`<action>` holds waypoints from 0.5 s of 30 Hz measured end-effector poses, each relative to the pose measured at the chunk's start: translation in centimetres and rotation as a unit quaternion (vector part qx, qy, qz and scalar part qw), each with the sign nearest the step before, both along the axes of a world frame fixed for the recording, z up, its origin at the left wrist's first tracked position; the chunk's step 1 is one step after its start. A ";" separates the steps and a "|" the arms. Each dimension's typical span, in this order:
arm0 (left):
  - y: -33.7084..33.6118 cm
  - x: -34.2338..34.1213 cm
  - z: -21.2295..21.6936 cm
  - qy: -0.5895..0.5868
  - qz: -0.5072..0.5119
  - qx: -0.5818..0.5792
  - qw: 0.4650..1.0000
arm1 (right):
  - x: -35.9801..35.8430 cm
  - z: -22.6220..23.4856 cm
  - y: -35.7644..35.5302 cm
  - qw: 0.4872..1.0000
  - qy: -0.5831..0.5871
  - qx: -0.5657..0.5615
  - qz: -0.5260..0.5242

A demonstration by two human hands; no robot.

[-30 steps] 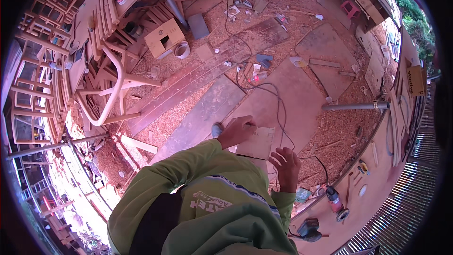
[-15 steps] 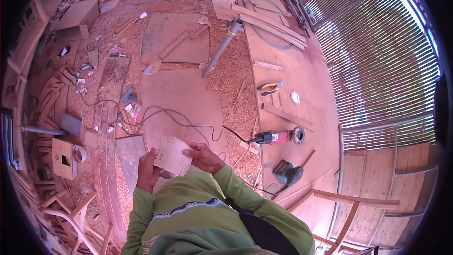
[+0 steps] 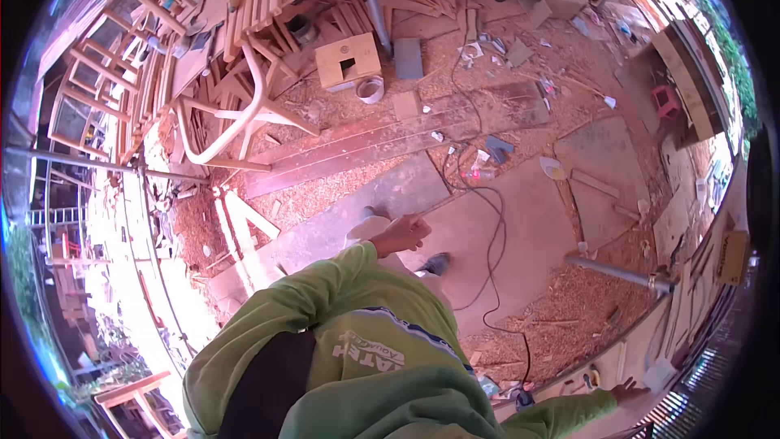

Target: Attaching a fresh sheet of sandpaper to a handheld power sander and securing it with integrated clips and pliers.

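Observation:
My left hand (image 3: 402, 234) is in front of my body, above the board on the floor. Its fingers are curled in, and whatever may lie inside them is hidden. Far out at the lower right, my right hand (image 3: 630, 391) reaches over the workbench with its fingers apart. Just past those fingertips is a pale sheet of paper (image 3: 660, 373); whether they touch cannot be made out. Pliers (image 3: 594, 377) lie on the bench near my right arm. Part of a corded power tool (image 3: 525, 397) shows beside my right sleeve.
A dark cable (image 3: 497, 256) loops across the floor boards. A curved wooden chair frame (image 3: 258, 106) and a cardboard box (image 3: 348, 61) stand beyond a long plank (image 3: 325, 142). A metal post (image 3: 621, 274) rises by the bench. Wood shavings and scraps litter the ground.
My view has swung left. Both hands were on the pale sheet before; now they are far apart, the left off the sheet, and the right out over the bench beside it.

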State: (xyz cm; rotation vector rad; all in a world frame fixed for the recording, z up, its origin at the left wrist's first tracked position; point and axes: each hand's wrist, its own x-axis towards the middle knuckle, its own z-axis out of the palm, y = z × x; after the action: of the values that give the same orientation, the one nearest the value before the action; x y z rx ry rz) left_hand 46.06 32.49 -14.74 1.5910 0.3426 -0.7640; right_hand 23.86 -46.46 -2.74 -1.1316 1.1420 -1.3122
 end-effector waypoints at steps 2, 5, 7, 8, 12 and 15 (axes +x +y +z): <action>4.0 -1.5 -2.5 -0.061 0.110 0.006 0.992 | 6.5 -3.5 5.0 0.990 0.058 -0.062 0.109; 6.7 -0.6 -5.3 -0.105 0.179 0.042 0.977 | 12.7 -12.1 11.6 0.919 0.089 -0.064 0.379; 11.7 -1.1 -7.1 -0.124 0.246 0.078 0.958 | 21.4 -21.0 29.5 0.842 0.007 0.177 0.510; 15.1 -1.5 -8.0 -0.134 0.285 0.097 0.944 | 26.7 -19.8 40.5 0.799 0.099 0.187 0.564; 24.3 4.2 -7.0 -0.179 0.297 0.084 0.934 | 35.3 -17.5 59.1 0.692 0.118 0.030 0.712; 32.4 7.4 -1.7 -0.189 0.359 0.167 0.898 | 39.7 -10.1 70.1 0.602 0.275 0.031 0.749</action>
State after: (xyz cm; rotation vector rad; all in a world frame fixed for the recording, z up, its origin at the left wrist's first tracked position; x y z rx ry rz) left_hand 53.46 64.94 -16.41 1.7114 0.7456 0.1883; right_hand 63.52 23.68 -12.86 -1.7900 0.2090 0.4565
